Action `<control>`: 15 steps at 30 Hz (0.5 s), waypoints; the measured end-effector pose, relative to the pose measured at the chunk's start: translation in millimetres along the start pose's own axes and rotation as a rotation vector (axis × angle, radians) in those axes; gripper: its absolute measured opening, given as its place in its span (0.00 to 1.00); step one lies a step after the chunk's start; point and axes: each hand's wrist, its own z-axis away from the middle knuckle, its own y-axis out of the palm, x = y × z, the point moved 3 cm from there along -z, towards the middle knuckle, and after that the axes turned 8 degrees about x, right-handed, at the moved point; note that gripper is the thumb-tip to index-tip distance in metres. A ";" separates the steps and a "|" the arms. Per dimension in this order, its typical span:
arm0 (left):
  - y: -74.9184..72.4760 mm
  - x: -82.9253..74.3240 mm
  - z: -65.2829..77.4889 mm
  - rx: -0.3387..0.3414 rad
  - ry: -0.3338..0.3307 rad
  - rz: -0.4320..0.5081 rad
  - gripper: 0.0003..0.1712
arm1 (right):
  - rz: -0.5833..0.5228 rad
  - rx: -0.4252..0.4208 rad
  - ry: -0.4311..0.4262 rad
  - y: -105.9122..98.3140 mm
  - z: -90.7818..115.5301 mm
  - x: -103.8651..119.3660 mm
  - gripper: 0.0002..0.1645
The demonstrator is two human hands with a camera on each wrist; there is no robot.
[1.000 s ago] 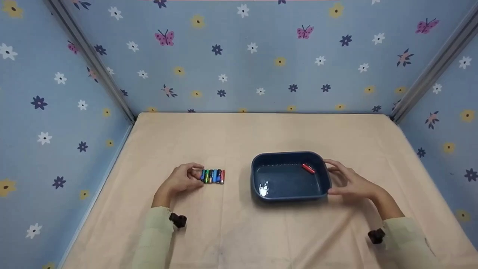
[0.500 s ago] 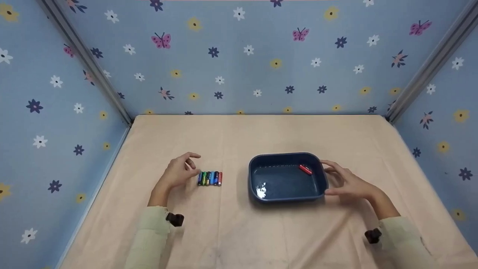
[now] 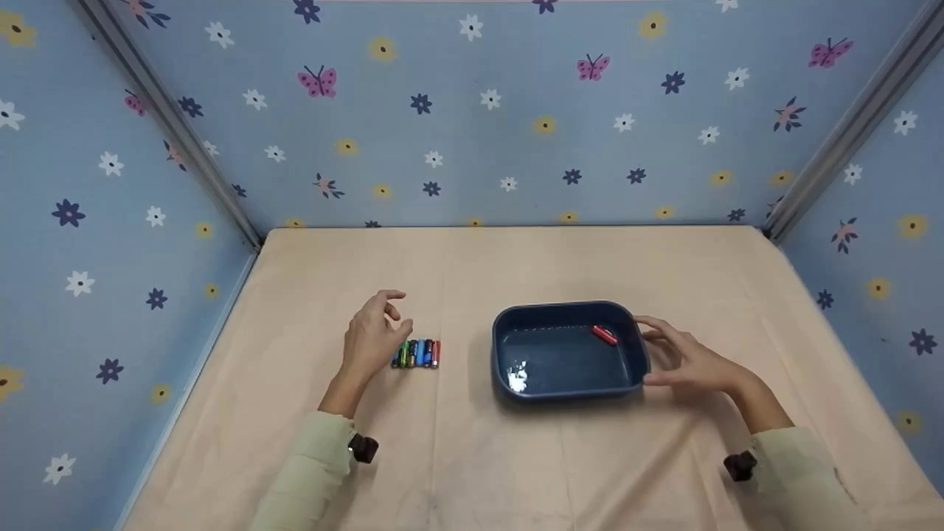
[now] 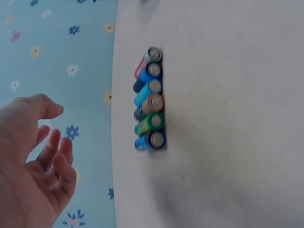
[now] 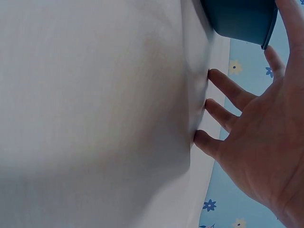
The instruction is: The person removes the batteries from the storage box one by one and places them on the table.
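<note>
A row of several batteries [image 3: 422,353] in blue, green, brown and red lies side by side on the cloth. Over the row's left end hovers my left hand [image 3: 369,339], thumb and fingers apart and nothing between them; it covers part of the leftmost batteries in the head view. The left wrist view shows the row's battery ends [image 4: 154,102] beyond the relaxed fingers. To the right stands a dark blue rectangular bin [image 3: 568,394] with one red battery [image 3: 605,335] inside, near its back right corner. My right hand [image 3: 697,363] rests spread at the bin's right side, thumb and forefinger at its rim.
A beige cloth [image 3: 479,457] with creases covers the table. Blue flowered panels [image 3: 472,110] stand behind and on both sides, with grey metal posts [image 3: 848,125] at the corners. A small black device [image 3: 363,448] sits on each wrist.
My left hand has come up off the left end of the battery row, its fingers spreading, and then shifted right over it. The right hand and the bin keep their places.
</note>
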 end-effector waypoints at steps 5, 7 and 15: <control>13.6 -19.4 2.1 -0.014 0.001 0.011 0.28 | -0.003 -0.001 0.006 0.3 0.2 -1.1 0.61; 20.4 -27.9 4.0 -0.021 0.016 0.002 0.28 | 0.006 -0.003 0.013 0.2 0.6 -1.3 0.61; 47.2 -63.0 13.5 -0.040 0.070 -0.023 0.28 | 0.009 -0.001 0.001 -0.5 0.1 -0.7 0.59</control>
